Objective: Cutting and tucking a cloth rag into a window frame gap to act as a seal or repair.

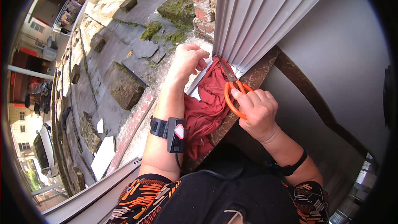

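My right hand (pixel 261 112) is closed round the orange handles of a pair of scissors (pixel 230 74). Their dark metal blades point away from me, over a bunched red cloth (pixel 207 105), toward the foot of the sliding window frame. The cloth lies crumpled across the brown marbled sill and the window track. My left hand (pixel 190 60) hangs just left of the cloth's far end, past the track. Its fingers are loosely bent with gaps between them, and nothing shows in them. The blade tips are hard to make out against the cloth and frame.
Ribbed grey window frames (pixel 265 12) stand at the far side, beside a brick wall edge (pixel 203 8). Outside on the left is a grey slate roof (pixel 128 37) with mossy stones (pixel 124 85). A brown marbled sill (pixel 263 64) runs beneath the frames.
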`<control>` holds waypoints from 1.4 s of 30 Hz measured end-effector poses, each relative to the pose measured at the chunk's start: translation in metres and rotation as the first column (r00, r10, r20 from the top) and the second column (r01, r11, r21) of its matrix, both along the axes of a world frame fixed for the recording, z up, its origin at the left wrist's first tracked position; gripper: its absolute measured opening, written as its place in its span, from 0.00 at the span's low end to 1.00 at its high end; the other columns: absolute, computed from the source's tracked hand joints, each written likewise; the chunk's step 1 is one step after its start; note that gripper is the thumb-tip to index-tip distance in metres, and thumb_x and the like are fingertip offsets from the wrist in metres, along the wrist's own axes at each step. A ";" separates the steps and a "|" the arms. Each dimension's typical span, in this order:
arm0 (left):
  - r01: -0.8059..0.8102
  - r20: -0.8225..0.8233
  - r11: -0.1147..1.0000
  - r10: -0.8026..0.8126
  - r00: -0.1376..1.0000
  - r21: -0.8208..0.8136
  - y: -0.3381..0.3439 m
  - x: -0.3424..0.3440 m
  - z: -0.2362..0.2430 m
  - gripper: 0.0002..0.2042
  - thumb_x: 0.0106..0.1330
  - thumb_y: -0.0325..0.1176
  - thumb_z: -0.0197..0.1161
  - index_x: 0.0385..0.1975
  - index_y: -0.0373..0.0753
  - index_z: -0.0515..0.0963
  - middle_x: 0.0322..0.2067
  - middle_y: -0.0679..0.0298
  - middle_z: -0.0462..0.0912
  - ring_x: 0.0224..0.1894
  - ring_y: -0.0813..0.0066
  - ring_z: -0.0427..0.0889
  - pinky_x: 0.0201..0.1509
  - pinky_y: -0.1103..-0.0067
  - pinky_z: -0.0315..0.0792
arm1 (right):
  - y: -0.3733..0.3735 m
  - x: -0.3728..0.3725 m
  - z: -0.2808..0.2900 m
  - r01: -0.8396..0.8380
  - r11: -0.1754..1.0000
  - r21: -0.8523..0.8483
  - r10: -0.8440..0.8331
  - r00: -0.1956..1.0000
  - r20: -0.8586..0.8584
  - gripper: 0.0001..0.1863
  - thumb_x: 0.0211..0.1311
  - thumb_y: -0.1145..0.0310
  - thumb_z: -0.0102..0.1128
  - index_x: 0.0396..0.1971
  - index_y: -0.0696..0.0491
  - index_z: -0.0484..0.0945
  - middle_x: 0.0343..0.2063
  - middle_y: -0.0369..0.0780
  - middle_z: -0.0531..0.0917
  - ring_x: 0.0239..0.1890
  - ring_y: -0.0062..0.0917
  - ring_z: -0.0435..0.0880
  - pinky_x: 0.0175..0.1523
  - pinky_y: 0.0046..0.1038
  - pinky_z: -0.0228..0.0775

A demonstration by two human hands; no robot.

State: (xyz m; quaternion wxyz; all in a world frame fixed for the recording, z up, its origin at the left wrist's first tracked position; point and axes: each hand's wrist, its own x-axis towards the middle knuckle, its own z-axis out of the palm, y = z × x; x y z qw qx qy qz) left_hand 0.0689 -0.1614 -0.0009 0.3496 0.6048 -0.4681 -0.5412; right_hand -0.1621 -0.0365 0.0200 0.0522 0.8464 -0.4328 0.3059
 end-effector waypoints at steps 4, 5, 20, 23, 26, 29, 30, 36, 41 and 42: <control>0.006 -0.042 1.000 -0.007 0.999 -0.013 0.001 0.001 -0.005 0.07 0.61 0.32 0.67 0.29 0.34 0.86 0.20 0.62 0.85 0.20 0.77 0.81 0.21 0.81 0.69 | 0.010 -0.002 0.001 0.021 0.999 0.025 -0.021 1.000 -0.008 0.20 0.45 0.76 0.67 0.44 0.52 0.87 0.19 0.34 0.71 0.26 0.29 0.76 0.32 0.33 0.65; 0.005 -0.036 1.000 -0.005 0.999 -0.016 0.000 0.000 -0.005 0.07 0.61 0.32 0.67 0.29 0.34 0.86 0.20 0.62 0.85 0.20 0.77 0.81 0.21 0.81 0.69 | 0.013 -0.001 0.001 0.026 0.999 0.036 -0.025 0.999 -0.020 0.19 0.46 0.76 0.67 0.44 0.52 0.87 0.19 0.33 0.71 0.25 0.29 0.76 0.32 0.33 0.65; 0.005 -0.024 1.000 -0.005 1.000 -0.006 0.001 -0.003 -0.005 0.08 0.61 0.32 0.67 0.29 0.34 0.86 0.20 0.62 0.84 0.19 0.77 0.80 0.21 0.81 0.69 | 0.013 -0.004 0.003 0.041 0.998 0.055 -0.042 0.999 0.012 0.20 0.45 0.77 0.68 0.43 0.52 0.88 0.19 0.34 0.73 0.25 0.30 0.77 0.32 0.33 0.66; 0.016 -0.021 1.000 -0.016 1.000 -0.011 -0.003 -0.006 -0.001 0.07 0.61 0.32 0.67 0.29 0.34 0.86 0.20 0.62 0.85 0.19 0.77 0.80 0.21 0.81 0.69 | 0.010 -0.006 0.003 0.003 1.000 0.025 -0.002 1.000 -0.008 0.22 0.43 0.78 0.67 0.44 0.54 0.87 0.19 0.34 0.72 0.25 0.30 0.76 0.32 0.33 0.66; 0.016 -0.016 1.000 -0.016 1.000 -0.012 0.000 -0.002 -0.003 0.07 0.61 0.32 0.66 0.29 0.34 0.86 0.21 0.62 0.85 0.19 0.77 0.80 0.21 0.81 0.69 | 0.014 -0.015 0.006 -0.045 0.998 0.045 0.042 0.996 0.081 0.24 0.42 0.80 0.65 0.45 0.55 0.87 0.19 0.34 0.72 0.24 0.30 0.75 0.31 0.33 0.65; 0.004 -0.009 1.000 -0.004 1.000 -0.009 0.001 0.000 -0.002 0.08 0.61 0.32 0.66 0.29 0.33 0.86 0.20 0.62 0.85 0.20 0.77 0.80 0.21 0.80 0.69 | 0.016 -0.019 0.012 -0.076 0.997 0.029 0.070 0.987 0.148 0.23 0.43 0.81 0.66 0.46 0.56 0.86 0.20 0.34 0.72 0.23 0.30 0.75 0.30 0.33 0.64; 0.005 -0.013 1.000 -0.005 1.000 -0.007 0.000 -0.001 -0.003 0.08 0.61 0.32 0.66 0.29 0.34 0.86 0.20 0.62 0.84 0.20 0.77 0.80 0.21 0.80 0.69 | 0.014 -0.018 0.013 -0.082 0.996 0.027 0.077 0.984 0.163 0.23 0.44 0.80 0.66 0.46 0.55 0.86 0.20 0.34 0.72 0.23 0.30 0.75 0.30 0.33 0.65; 0.008 -0.025 1.000 -0.008 1.000 -0.019 0.001 -0.002 -0.003 0.07 0.61 0.32 0.67 0.28 0.34 0.86 0.20 0.62 0.84 0.20 0.77 0.81 0.21 0.81 0.69 | 0.006 -0.003 0.009 -0.018 0.998 0.065 0.010 0.993 0.120 0.20 0.48 0.79 0.68 0.45 0.52 0.87 0.20 0.34 0.75 0.25 0.30 0.78 0.32 0.33 0.67; 0.007 -0.027 1.000 -0.008 1.000 -0.016 -0.002 -0.005 -0.006 0.07 0.61 0.32 0.67 0.28 0.34 0.86 0.20 0.62 0.84 0.20 0.77 0.81 0.20 0.81 0.69 | 0.002 0.013 0.013 0.081 0.995 0.060 -0.082 0.996 0.023 0.20 0.46 0.78 0.68 0.43 0.50 0.87 0.21 0.34 0.76 0.26 0.30 0.79 0.33 0.33 0.68; 0.009 -0.028 1.000 -0.009 1.000 -0.013 -0.001 -0.005 -0.005 0.07 0.61 0.32 0.67 0.28 0.34 0.86 0.20 0.62 0.84 0.20 0.77 0.81 0.20 0.81 0.69 | -0.001 0.018 0.013 0.078 0.997 0.019 -0.078 0.996 0.030 0.19 0.45 0.77 0.67 0.42 0.50 0.86 0.21 0.35 0.76 0.26 0.31 0.79 0.34 0.34 0.69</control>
